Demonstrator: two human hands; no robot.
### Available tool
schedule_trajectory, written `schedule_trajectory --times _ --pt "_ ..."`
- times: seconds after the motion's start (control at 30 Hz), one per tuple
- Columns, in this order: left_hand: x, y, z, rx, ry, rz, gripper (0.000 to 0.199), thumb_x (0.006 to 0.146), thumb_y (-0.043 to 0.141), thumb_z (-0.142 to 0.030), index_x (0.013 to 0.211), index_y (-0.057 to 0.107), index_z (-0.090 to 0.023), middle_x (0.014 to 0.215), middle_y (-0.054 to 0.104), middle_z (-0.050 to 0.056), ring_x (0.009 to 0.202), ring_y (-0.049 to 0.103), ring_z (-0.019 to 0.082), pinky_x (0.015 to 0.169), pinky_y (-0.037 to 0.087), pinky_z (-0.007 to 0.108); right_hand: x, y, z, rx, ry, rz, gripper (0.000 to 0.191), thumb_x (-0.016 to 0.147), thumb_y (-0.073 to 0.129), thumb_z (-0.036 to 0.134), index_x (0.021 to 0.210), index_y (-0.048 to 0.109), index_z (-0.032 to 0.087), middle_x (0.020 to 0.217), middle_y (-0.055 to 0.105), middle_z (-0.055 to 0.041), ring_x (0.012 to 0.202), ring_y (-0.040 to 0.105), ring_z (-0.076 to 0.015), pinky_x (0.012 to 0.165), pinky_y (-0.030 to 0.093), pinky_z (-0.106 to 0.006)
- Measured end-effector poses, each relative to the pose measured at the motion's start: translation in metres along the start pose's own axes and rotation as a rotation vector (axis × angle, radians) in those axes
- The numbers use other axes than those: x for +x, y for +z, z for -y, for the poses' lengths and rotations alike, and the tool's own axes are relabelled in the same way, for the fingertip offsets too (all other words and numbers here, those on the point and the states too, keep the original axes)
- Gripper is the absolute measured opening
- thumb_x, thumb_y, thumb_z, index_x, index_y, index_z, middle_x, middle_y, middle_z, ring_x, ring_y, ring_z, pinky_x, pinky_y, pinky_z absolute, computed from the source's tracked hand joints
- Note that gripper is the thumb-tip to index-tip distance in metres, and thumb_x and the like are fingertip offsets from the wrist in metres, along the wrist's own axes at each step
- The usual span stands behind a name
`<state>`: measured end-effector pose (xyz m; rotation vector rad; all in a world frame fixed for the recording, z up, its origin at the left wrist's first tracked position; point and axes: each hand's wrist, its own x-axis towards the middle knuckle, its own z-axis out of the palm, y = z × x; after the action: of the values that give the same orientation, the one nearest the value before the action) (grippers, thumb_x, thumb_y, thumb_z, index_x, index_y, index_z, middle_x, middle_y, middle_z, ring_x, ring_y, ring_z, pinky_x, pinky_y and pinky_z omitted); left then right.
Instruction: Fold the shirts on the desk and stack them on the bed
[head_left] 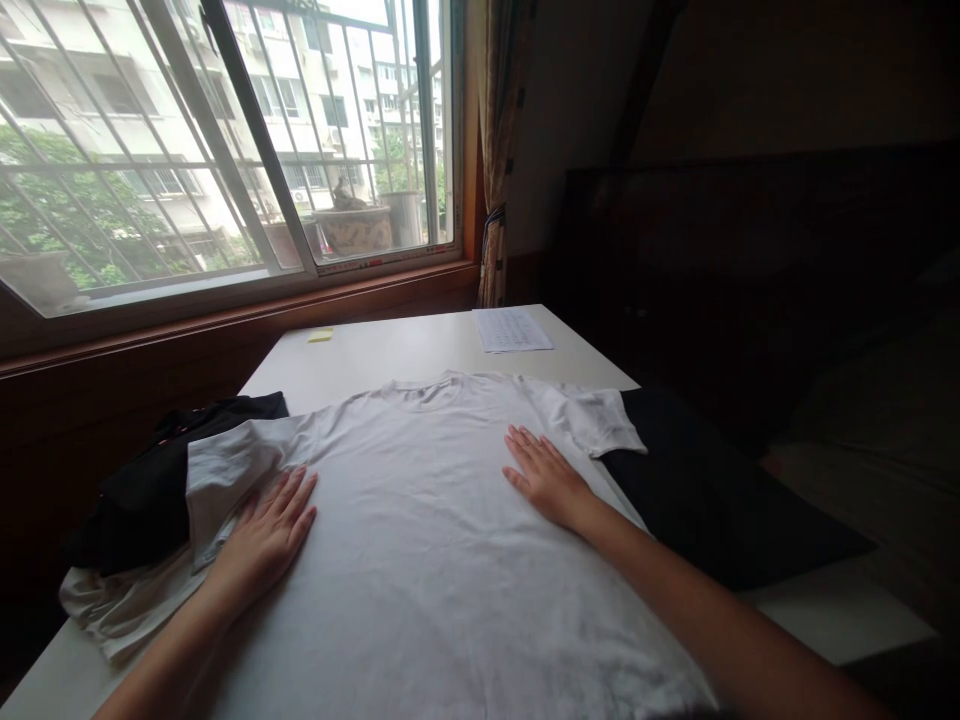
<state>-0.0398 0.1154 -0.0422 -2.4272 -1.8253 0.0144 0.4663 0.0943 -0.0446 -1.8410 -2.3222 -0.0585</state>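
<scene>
A white T-shirt (420,520) lies spread out on the white table (375,350), its neckline toward the window and its hem toward me. Soft creases run across its front. My left hand (274,525) rests flat on the shirt's left side, just below the left sleeve, fingers stretched out. On the opposite side my right hand (546,475) lies flat on the chest near the right sleeve, fingers extended. Neither hand grips the cloth.
Dark and light clothes (142,500) are heaped at the table's left edge. Dark fabric (720,490) lies flat on the right, partly under the sleeve. Printed paper (514,330) and a yellow sticky note (321,335) lie at the far end, below a barred window (300,150) and a curtain (495,170).
</scene>
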Motion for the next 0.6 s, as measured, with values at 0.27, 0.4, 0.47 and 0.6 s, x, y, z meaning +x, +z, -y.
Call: schedule_trajectory --times 0.27,0.4,0.47,0.6 --pt "-0.013 -0.012 0.033 -0.034 -0.011 0.024 0.06 0.105 0.019 -0.042 0.163 0.029 -0.03 0.171 0.025 -0.004 0.155 0.034 0.026 0.123 0.035 0.044 0.0 -0.004 0.042 0.028 -0.012 0.006 0.064 0.107 0.036 0.046 0.162 0.037 0.013 0.17 0.025 -0.0126 0.159 0.022 -0.027 0.129 0.017 -0.049" --pt "-0.014 -0.014 0.05 -0.025 -0.002 0.018 0.061 0.104 0.019 -0.042 0.161 0.034 -0.028 0.171 0.027 -0.001 0.153 0.038 0.026 0.121 0.038 0.043 -0.001 -0.008 0.058 0.049 -0.028 0.017 0.064 0.107 0.037 0.045 0.163 0.035 0.014 0.17 0.024 -0.0126 0.159 0.021 -0.028 0.129 0.017 -0.05" --pt "-0.013 -0.014 0.057 -0.011 0.007 0.022 0.061 0.104 0.019 -0.042 0.161 0.034 -0.028 0.17 0.028 0.0 0.152 0.04 0.027 0.121 0.038 0.045 -0.002 -0.009 0.064 0.063 -0.045 0.032 0.064 0.107 0.037 0.045 0.163 0.034 0.014 0.171 0.023 -0.0126 0.159 0.02 -0.0282 0.129 0.017 -0.051" --pt "-0.012 -0.015 0.061 -0.002 0.034 0.012 0.06 0.104 0.023 -0.04 0.161 0.035 -0.027 0.17 0.029 0.003 0.15 0.042 0.029 0.12 0.04 0.046 -0.003 -0.012 0.063 0.093 -0.068 0.08 0.067 0.107 0.035 0.05 0.164 0.033 0.015 0.171 0.022 -0.0111 0.16 0.019 -0.0271 0.13 0.016 -0.049"
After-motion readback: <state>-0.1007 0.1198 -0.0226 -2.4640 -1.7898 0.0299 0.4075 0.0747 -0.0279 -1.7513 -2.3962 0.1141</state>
